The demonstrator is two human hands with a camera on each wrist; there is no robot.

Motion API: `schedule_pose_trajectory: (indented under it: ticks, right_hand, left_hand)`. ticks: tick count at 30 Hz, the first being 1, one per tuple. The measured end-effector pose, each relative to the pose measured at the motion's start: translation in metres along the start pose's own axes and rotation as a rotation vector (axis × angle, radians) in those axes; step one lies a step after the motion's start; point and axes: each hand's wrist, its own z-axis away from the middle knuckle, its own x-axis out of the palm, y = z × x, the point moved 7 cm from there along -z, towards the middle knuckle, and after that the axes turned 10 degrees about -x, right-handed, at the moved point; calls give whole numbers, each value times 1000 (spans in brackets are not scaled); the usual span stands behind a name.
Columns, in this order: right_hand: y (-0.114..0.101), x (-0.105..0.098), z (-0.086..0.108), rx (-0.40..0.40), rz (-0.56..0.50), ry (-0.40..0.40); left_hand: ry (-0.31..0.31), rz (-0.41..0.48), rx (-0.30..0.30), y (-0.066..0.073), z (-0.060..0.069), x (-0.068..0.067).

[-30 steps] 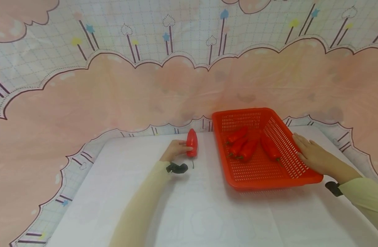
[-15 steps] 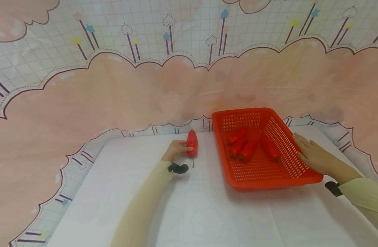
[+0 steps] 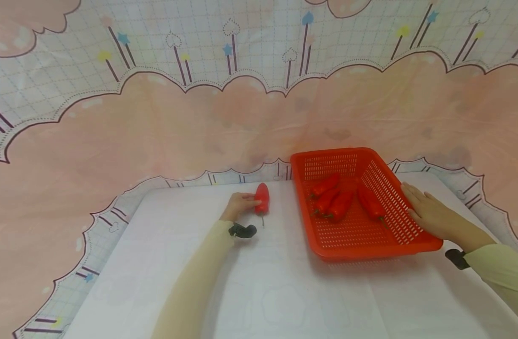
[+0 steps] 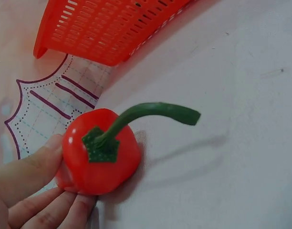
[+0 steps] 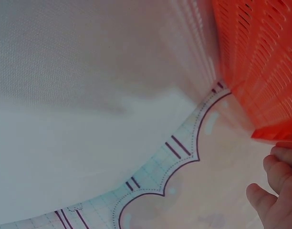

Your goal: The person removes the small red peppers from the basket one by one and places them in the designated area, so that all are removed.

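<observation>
A long red pepper (image 3: pixel 262 197) with a green stem is pinched between the thumb and fingers of my left hand (image 3: pixel 240 205), left of the basket. In the left wrist view the pepper (image 4: pixel 124 169) shows its stem end, and its curved stem points away from the hand. My right hand (image 3: pixel 430 214) rests with extended fingers on the right rim of the red plastic basket (image 3: pixel 304 207). Several red peppers (image 3: pixel 341 205) lie inside that basket. The right wrist view catches only part of the right hand (image 5: pixel 279 186), beside the basket's outer wall (image 5: pixel 260 62).
A white cloth (image 3: pixel 259 287) covers the table under both arms. Behind it hangs a pink patterned backdrop (image 3: pixel 225 127), which meets the table's far edge. The basket stands on the right half of the table.
The pepper in my left hand has tilted slightly, and its tip now sits lower in the head view. My right hand and the basket have stayed in place.
</observation>
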Motion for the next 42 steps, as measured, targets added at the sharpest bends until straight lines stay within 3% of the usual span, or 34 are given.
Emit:
schedule_pose_trajectory:
  ticks: [7, 22, 33, 38, 42]
  right_hand:
    - [-1, -1, 0, 2, 12, 6]
    - [-3, -2, 0, -4, 13, 8]
    - [-3, -1, -1, 22, -2, -10]
    - [-2, -1, -1, 21, -5, -9]
    - [-2, -1, -1, 26, -7, -12]
  left_hand:
    - [28, 20, -100, -1, -5, 1]
    - [23, 14, -123, -4, -7, 1]
    - [-27, 35, -49, 5, 2, -5]
    - [-35, 17, 10, 16, 6, -16]
    - [-95, -13, 71, 30, 9, -24]
